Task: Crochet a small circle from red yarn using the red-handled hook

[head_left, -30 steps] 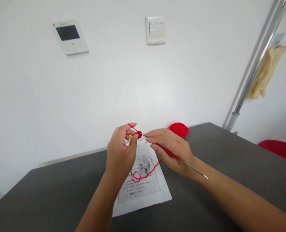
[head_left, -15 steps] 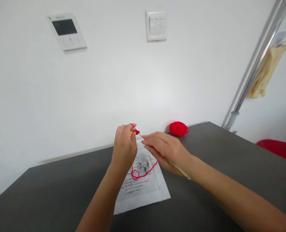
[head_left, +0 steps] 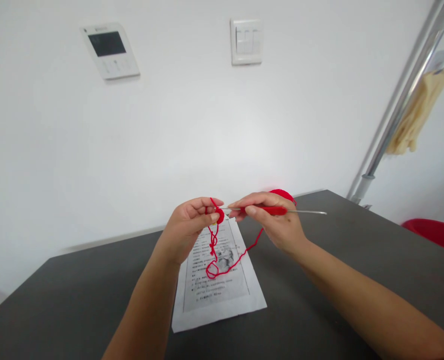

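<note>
Two hands over the table (head_left: 338,260). Left hand (head_left: 186,230) pinches a red crochet piece (head_left: 219,215); right hand (head_left: 278,222) is closed around the hook (head_left: 278,211). Yarn (head_left: 240,255) trails onto paper (head_left: 222,295).

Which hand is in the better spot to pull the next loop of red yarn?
Probably the right hand: it holds the crochet hook, whose tip is right at the red crochet piece. The left hand is busy pinching that piece.

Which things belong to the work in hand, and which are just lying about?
In use: left hand, red crochet piece, right hand, crochet hook, yarn strand, yarn ball, printed sheet.
Lying about: wall panel, light switch, metal pole, red tub.
</note>
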`<state>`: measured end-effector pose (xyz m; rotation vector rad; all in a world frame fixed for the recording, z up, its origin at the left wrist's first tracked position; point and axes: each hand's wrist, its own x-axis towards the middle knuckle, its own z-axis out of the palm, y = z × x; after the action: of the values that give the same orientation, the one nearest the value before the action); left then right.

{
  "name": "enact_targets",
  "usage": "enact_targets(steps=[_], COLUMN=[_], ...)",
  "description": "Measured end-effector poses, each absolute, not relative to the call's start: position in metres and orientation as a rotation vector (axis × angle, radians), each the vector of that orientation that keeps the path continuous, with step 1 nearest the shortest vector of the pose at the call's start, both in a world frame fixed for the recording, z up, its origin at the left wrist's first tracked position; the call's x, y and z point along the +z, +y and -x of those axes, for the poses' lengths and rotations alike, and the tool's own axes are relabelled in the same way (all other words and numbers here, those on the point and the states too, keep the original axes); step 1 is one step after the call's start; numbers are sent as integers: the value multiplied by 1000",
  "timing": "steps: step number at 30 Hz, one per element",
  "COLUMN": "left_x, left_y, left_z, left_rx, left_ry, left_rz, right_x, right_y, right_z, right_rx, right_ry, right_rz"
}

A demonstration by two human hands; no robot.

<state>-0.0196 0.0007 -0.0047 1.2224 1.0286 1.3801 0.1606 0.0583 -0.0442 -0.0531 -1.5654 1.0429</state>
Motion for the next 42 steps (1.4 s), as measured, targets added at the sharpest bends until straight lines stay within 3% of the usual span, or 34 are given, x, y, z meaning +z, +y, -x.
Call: enact_targets(steps=[4, 8, 14, 21, 30, 33, 39, 42], left_x=[-4, -3, -5, -11, -11, -10, -7, -9], left_y=[-1, -4, -8, -8, -9, -10, -11, -11], left_z=[22, 23, 22, 17, 10, 8, 10, 9], left_rx=[1329, 1304, 1249, 1476, 1546, 1531, 1425, 1466], left_ry=[1006, 1019, 1040, 1038, 1101, 1061, 976, 1004], left_rz=[-1201, -1261, -1343, -1456, -1490, -1460, -1406, -1393], right_x=[-40, -35, -37, -35, -31, -32, -38, -39], right_y=[58, 58, 58, 53, 45, 38, 40, 46], right_z=[-169, -173, -172, -161, -160, -161, -166, -168], right_rx=[544, 421, 899, 1529, 1796, 1590, 476, 164], right_ry=[-1815, -1953, -1803, -1393, -1151, -1248, -1729, -1834], right_rz=[26, -5, 105, 135, 176, 139, -58, -80])
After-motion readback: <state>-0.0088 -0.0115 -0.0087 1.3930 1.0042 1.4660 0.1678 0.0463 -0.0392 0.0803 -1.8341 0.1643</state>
